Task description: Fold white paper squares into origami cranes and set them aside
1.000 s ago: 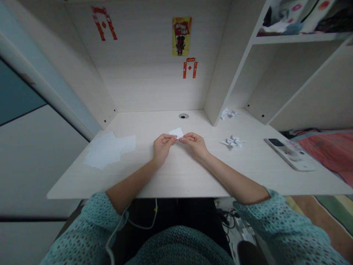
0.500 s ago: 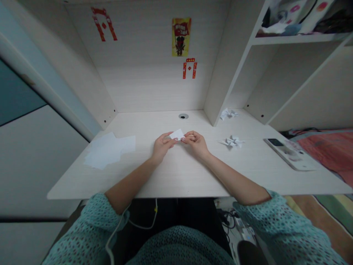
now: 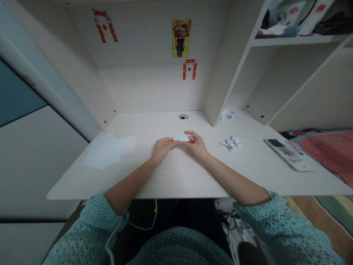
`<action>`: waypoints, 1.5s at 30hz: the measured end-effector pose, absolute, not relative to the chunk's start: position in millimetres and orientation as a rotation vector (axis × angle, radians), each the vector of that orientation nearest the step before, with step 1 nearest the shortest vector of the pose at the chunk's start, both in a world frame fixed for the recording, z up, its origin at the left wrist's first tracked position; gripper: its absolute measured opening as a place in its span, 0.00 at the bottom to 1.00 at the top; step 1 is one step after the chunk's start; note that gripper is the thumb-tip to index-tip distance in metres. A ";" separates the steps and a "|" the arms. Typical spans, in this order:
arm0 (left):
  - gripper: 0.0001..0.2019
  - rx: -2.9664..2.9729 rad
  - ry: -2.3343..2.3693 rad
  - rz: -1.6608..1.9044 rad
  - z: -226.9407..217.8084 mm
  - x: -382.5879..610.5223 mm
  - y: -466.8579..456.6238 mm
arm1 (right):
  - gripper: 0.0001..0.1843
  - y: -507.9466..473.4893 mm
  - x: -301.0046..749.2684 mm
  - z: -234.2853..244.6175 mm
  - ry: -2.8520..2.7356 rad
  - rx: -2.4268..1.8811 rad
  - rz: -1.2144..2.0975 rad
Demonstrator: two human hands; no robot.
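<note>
A small folded piece of white paper [image 3: 180, 137] is pinched between my two hands, a little above the desk. My left hand [image 3: 162, 149] grips its left side, thumb at the lower edge. On the other side my right hand [image 3: 197, 143] holds it with thumb and fingers, and both thumbs meet near the paper's bottom edge. The fingers partly cover the paper, so its exact folds are hidden. To the right of my hands lies a folded white paper shape with several points [image 3: 233, 142].
Loose white paper sheets [image 3: 102, 151] lie overlapping on the desk's left. Another pointed paper shape [image 3: 228, 114] sits by the upright divider [image 3: 234, 73]. A phone-like white device [image 3: 289, 156] rests at the right. A cable hole [image 3: 183, 116] is at the back.
The paper has turned and shifted slightly right in my hands, and now shows a more triangular outline. My thumbs have come closer together.
</note>
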State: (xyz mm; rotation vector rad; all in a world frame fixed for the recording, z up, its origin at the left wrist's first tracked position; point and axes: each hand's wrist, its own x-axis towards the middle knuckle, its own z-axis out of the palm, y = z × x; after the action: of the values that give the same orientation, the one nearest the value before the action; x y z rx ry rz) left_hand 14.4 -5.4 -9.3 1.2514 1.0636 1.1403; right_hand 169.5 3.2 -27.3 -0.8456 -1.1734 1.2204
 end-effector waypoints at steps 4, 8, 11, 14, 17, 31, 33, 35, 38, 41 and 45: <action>0.15 1.183 1.054 1.169 -9.0 14.7 -5.8 | 0.26 4.9 171.6 -28.3 -1.153 -0.889 1.230; 0.15 1.160 1.065 1.184 -8.6 11.8 -3.7 | 0.27 6.4 176.2 -25.2 -1.159 -0.881 1.325; 0.15 1.136 1.082 1.213 -9.3 9.9 -1.3 | 0.27 7.6 179.3 -23.7 -1.154 -0.869 1.413; 0.18 1.110 1.066 1.239 -11.3 9.4 0.7 | 0.27 7.8 179.9 -23.2 -1.143 -0.881 1.435; 0.22 1.105 1.056 1.269 -13.7 9.3 2.5 | 0.27 6.4 178.9 -21.6 -1.147 -0.871 1.441; 0.23 1.919 1.369 1.295 -7.8 -1.3 -3.3 | 0.36 0.0 174.8 -23.9 -1.469 -0.870 1.319; 0.24 2.065 1.453 1.183 -6.3 -2.3 -5.1 | 0.31 -0.9 174.9 -21.7 -1.511 -0.906 1.185; 0.24 2.168 1.486 1.095 -5.2 -2.1 -6.7 | 0.26 -1.6 176.2 -18.7 -1.559 -0.944 1.037; 0.24 2.239 1.449 1.059 -3.7 -0.5 -8.9 | 0.18 -2.0 178.5 -15.7 -1.626 -0.968 0.905; 0.22 2.224 1.388 1.081 -1.7 0.8 -10.7 | 0.14 -0.8 179.4 -15.7 -1.634 -0.941 0.911; 0.22 2.174 1.334 1.123 1.8 1.8 -12.7 | 0.13 2.7 180.2 -18.8 -1.619 -0.911 0.977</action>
State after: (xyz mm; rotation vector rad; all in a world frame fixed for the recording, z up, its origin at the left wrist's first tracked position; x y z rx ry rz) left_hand 1.8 -12.7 1.8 2.1739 1.3336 1.1234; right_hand 180.2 2.7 -18.8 -0.9106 -1.6186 0.9766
